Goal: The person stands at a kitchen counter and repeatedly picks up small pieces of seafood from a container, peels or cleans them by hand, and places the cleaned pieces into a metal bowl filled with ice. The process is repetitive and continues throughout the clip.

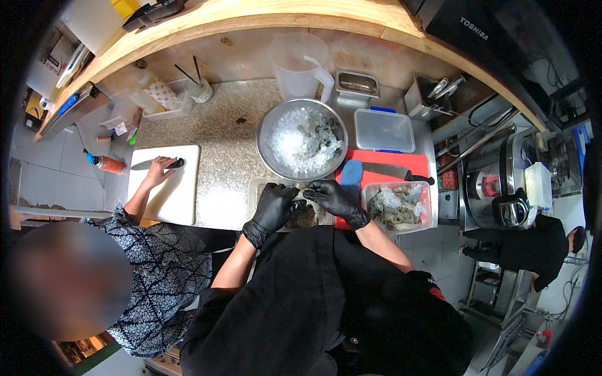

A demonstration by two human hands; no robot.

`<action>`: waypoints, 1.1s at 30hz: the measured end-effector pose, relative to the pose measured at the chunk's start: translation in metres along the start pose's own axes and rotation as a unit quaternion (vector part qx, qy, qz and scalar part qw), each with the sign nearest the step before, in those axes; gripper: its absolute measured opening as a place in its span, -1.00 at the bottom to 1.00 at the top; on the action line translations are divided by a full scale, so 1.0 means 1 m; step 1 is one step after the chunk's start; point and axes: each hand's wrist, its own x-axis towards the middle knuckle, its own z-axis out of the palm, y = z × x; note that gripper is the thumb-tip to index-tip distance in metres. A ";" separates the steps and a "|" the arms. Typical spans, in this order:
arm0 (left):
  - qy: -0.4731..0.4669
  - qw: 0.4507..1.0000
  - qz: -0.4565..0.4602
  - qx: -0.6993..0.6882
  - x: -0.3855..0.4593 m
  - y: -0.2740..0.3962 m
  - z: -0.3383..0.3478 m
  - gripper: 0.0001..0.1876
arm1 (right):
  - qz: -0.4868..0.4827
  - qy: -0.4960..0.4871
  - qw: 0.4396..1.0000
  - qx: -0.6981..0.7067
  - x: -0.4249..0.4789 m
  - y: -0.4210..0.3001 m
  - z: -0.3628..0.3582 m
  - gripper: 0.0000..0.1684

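Note:
My left hand (273, 212) and my right hand (333, 201), both in black gloves, meet over a clear plastic tub (252, 191). Between their fingertips they pinch a small pale shrimp (301, 193), mostly hidden by the fingers. Dark shrimp shells or scraps (303, 217) lie in the tub below. Just beyond my hands stands a steel bowl (261, 155) of crushed ice (294, 136), with grey shrimp (324, 127) along its right side. A second clear tub (427, 221), right of my right wrist, holds raw shrimp (395, 209) with ice.
A knife (388, 171) and blue cloth (351, 174) lie on a red cutting board (395, 157). Behind are a lidded container (384, 130) and plastic pitcher (298, 66). At left, a co-worker's hand (161, 170) rests at a knife (176, 163) on a white board (186, 197).

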 end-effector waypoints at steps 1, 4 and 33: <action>0.004 0.999 0.004 0.036 0.000 0.003 0.000 -0.68 | -0.001 0.011 0.999 0.030 -0.001 0.006 0.002 -0.74; 0.032 0.990 0.026 0.134 -0.001 0.008 0.001 -0.74 | 0.047 0.064 0.986 0.149 -0.004 0.017 0.010 -0.72; 0.024 1.000 -0.002 -0.007 -0.001 0.019 -0.005 -0.60 | -0.013 0.065 0.996 -0.066 -0.023 0.007 0.019 -0.72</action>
